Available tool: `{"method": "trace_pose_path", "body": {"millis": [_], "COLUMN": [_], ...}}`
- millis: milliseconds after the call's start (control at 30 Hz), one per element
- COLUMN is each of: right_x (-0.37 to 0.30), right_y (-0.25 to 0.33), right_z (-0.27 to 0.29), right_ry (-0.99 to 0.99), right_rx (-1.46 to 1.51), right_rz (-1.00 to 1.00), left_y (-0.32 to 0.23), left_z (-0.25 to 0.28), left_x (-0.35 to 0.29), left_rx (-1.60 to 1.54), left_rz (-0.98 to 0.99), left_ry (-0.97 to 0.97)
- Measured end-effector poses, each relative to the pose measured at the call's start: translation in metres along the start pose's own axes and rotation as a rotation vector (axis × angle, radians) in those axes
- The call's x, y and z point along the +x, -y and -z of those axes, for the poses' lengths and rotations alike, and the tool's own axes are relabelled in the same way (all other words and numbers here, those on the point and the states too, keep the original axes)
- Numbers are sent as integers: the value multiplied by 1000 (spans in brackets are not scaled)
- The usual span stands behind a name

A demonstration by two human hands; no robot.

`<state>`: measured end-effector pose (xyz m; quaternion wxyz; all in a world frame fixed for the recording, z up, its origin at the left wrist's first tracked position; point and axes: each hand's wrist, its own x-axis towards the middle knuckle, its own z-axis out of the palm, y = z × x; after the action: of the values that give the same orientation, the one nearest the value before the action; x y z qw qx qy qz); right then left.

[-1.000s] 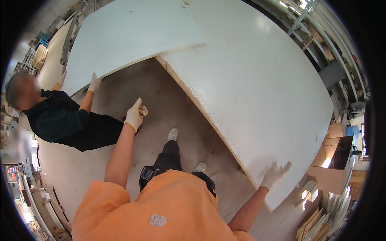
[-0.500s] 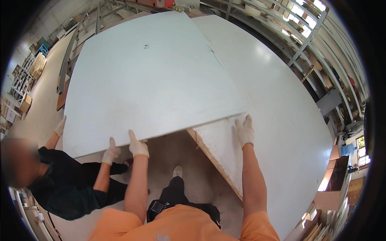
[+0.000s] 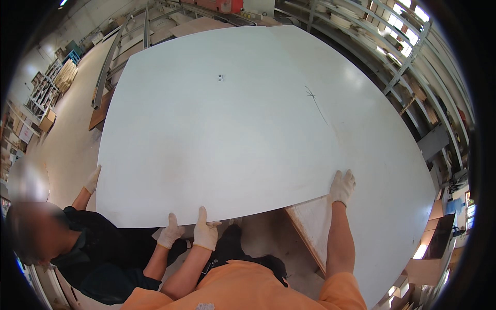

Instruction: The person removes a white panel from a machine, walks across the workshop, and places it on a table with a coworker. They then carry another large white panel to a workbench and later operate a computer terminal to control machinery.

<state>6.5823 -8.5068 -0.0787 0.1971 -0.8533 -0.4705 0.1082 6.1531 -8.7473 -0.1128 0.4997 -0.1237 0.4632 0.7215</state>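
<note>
L hand (image 3: 205, 235) clamped on wht panel (image 3: 206, 139) nr edge, R hand (image 3: 342, 190) at R corner, grip unclear

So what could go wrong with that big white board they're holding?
The right hand is at the corner of the upper white board, just over the lower white board, so its fingers might get pinched between them.

The left hand and a co-worker's gloved hand are at its near edge, which juts out over the floor. If somebody's grip slipped, that edge might dip or drop.
</note>
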Motion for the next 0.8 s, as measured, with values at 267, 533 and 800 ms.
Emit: {"method": "trace_pose_path", "body": {"millis": [267,533,800], "right_x": [-38,-78,-98], "right_y": [-123,-216,-362], "right_z": [54,115,152], "right_ry": [37,48,-23], "right_rx": [-62,-90,-252], "right_rz": [25,-59,-79], "left_y": [60,110,184], "left_z": [42,97,167], "left_x": [-111,-199,-273], "left_rx": [35,71,23], "left_rz": [-31,53,369], "left_ry": [-48,-56,88]}}
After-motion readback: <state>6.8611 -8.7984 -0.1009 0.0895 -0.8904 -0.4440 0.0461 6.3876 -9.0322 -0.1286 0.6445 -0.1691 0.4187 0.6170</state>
